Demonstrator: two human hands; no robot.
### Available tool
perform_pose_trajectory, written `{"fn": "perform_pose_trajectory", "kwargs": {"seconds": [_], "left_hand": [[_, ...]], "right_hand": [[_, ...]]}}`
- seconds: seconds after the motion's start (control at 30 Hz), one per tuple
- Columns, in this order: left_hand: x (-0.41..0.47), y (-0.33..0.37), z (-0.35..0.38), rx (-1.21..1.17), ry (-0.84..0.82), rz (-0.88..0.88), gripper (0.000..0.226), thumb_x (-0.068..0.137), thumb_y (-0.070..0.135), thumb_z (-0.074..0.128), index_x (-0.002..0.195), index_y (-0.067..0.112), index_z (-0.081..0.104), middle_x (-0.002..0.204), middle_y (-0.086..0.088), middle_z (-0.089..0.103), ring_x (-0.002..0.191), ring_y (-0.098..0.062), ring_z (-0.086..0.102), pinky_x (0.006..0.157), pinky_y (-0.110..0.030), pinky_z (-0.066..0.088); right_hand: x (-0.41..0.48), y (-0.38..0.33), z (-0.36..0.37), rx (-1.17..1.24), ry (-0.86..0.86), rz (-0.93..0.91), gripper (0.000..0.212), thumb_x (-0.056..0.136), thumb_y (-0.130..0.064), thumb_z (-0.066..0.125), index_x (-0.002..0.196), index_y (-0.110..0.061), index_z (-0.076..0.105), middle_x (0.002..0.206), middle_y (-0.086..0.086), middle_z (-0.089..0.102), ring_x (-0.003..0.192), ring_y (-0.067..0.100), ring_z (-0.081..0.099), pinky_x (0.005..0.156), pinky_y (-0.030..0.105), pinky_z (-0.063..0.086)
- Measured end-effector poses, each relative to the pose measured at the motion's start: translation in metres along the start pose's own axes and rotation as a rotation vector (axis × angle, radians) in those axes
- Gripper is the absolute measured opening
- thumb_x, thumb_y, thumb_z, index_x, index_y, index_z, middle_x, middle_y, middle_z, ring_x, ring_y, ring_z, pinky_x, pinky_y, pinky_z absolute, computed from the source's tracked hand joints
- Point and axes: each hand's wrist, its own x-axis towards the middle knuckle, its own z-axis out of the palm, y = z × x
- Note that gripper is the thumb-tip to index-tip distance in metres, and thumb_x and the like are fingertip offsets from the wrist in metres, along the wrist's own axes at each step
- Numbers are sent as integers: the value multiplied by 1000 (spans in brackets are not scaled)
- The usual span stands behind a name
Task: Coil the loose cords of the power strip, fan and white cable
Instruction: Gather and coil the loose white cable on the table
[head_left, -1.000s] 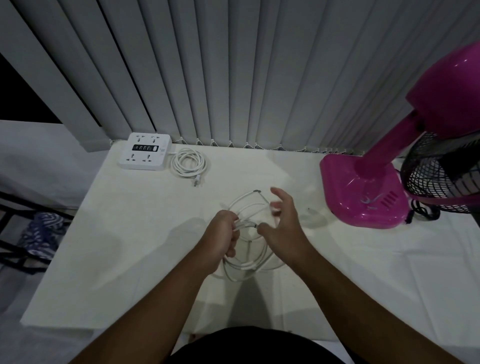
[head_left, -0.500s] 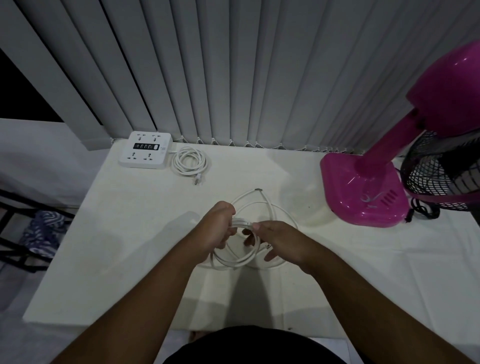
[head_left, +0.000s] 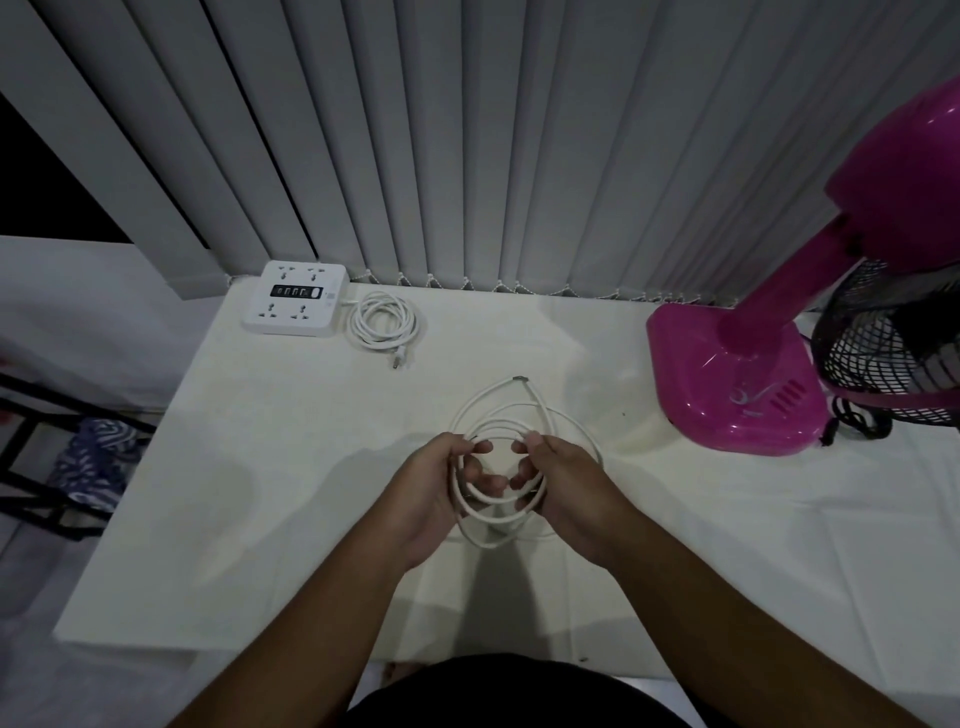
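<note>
The white cable (head_left: 496, 515) was gathered into several uneven loops just above the white table (head_left: 260, 467), near its middle, and held between both hands. The left hand (head_left: 436, 483) had its fingers curled round the left side of the bundle, and the right hand (head_left: 566, 483) gripped the opposite side the same way. One larger loop stood out beyond them, with the metal connector (head_left: 519, 380) at its far tip. To my eye the cable looked light and supple but springy, apt to fan open if the grip slackened. It seemed best held where the strands bunch together, not near that connector, where a sharp bend could do harm. At the back left sat the power strip (head_left: 296, 304), its cord (head_left: 383, 319) lying coiled beside it. To the right stood the pink fan (head_left: 727, 384), with its black cord (head_left: 857, 421) bunched by the base. Grey vertical blinds (head_left: 467, 156) hung behind.
</note>
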Motion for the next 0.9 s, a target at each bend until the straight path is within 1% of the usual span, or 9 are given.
{"fn": "perform_pose_trajectory", "kwargs": {"seconds": [0.1, 0.17, 0.2, 0.27, 0.37, 0.47, 0.57, 0.7, 0.9], "left_hand": [[3, -2, 5, -74, 45, 3, 16, 88, 15, 43, 84, 7, 56, 53, 0, 32, 44, -20, 42, 70, -37, 52], [4, -1, 6, -79, 100, 9, 15, 86, 15, 40, 80, 8, 52, 51, 2, 26, 42, -16, 28, 63, -35, 45], [4, -1, 7, -56, 126, 16, 16, 86, 15, 38, 79, 9, 51, 51, 3, 23, 42, -16, 23, 60, -34, 41], [4, 0, 9, 22, 158, 26, 17, 84, 13, 36, 76, 9, 51, 51, 2, 20, 42, -15, 16, 52, -31, 33], [4, 2, 11, 172, 162, 38, 19, 82, 10, 34, 72, 9, 51, 52, 1, 18, 42, -15, 12, 46, -27, 27], [7, 9, 13, 220, 111, 66, 20, 81, 9, 35, 72, 8, 52, 51, 1, 20, 43, -16, 13, 47, -27, 29], [9, 10, 10, 192, 25, 56, 18, 77, 10, 41, 81, 6, 58, 55, -3, 29, 46, -18, 27, 54, -30, 35], [9, 4, 3, 112, -42, -1, 17, 74, 18, 51, 84, 7, 60, 55, -3, 39, 57, -25, 56, 65, -34, 45], [5, -1, 4, -122, -62, 4, 27, 70, 13, 50, 92, 3, 61, 56, -3, 40, 61, -30, 61, 72, -38, 51]], "right_hand": [[0, 0, -3, -72, -24, 17, 35, 106, -35, 43, 105, -11, 68, 77, 7, 60, 75, 23, 59, 70, 39, 47], [-1, -1, -5, -207, -43, 4, 35, 105, -39, 44, 107, -17, 71, 87, 5, 66, 80, 19, 63, 69, 36, 56], [-1, -2, -7, -296, -28, -23, 32, 104, -40, 46, 111, -21, 71, 97, 3, 69, 87, 17, 64, 75, 36, 58], [2, -5, -10, -451, 16, -132, 31, 103, -33, 51, 131, -26, 62, 122, -2, 66, 108, 12, 61, 92, 31, 54], [6, -15, -11, -474, -77, -199, 48, 97, -21, 61, 143, -32, 49, 127, -8, 62, 115, 4, 58, 87, 14, 44], [8, -21, -9, -574, -154, -188, 28, 100, -30, 55, 129, -28, 56, 100, -3, 69, 83, -3, 67, 70, 12, 48], [10, -21, -8, -657, -68, -216, 24, 104, -37, 44, 107, -19, 60, 76, -1, 64, 55, -2, 59, 51, 9, 43], [11, -18, -3, -463, 2, -164, 23, 105, -32, 44, 92, -23, 60, 72, -1, 58, 57, 8, 55, 48, 11, 42], [14, -9, 2, -186, 70, -115, 26, 105, -28, 45, 100, -11, 63, 72, 4, 52, 64, 16, 51, 65, 33, 43]]}}
